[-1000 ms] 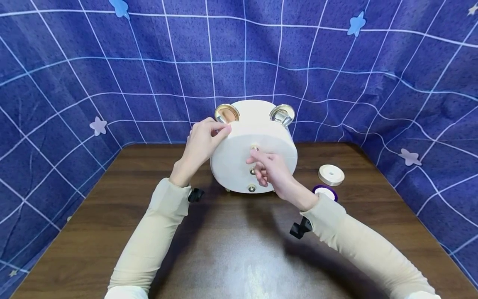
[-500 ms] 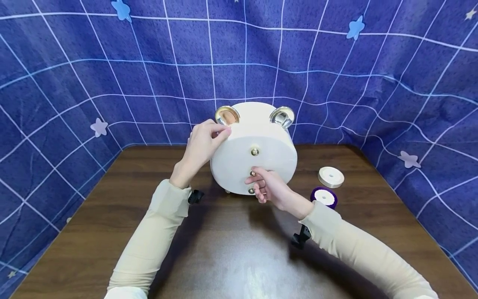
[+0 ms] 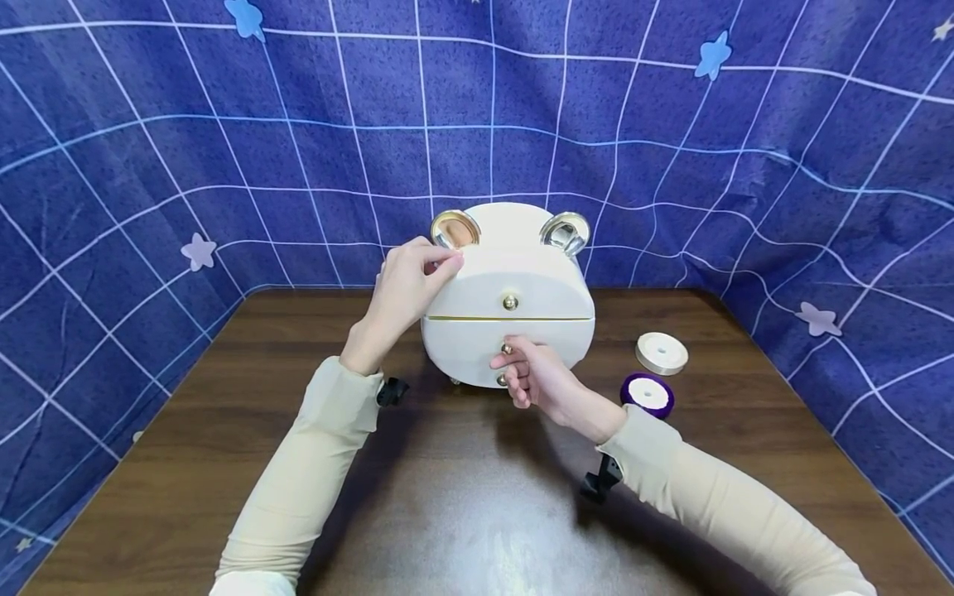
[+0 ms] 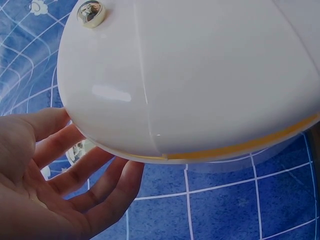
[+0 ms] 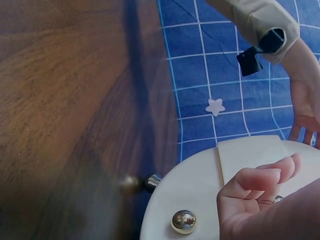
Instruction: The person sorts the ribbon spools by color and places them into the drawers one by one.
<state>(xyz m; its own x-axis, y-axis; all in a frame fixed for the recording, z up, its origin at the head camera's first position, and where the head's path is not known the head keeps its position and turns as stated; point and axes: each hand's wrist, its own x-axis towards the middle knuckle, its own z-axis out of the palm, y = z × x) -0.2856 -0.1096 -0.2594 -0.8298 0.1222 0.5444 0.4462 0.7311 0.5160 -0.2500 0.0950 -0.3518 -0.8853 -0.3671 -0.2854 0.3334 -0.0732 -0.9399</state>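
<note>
As a person's right hand [image 3: 540, 372] pinches the middle knob [image 3: 507, 348] of a white drawer box [image 3: 469, 291] on a brown wooden table [image 3: 447, 463], the middle drawer [image 3: 458, 341] juts slightly forward, a thin yellow line visible to me along its top. The left hand [image 3: 406, 280], fingers loosely bent, rests against the box's upper left edge, beside a shiny round ear [image 3: 455, 229]. At right lie a cream roll [image 3: 662, 353] and, just beside it, a purple-rimmed roll [image 3: 647, 395].
</note>
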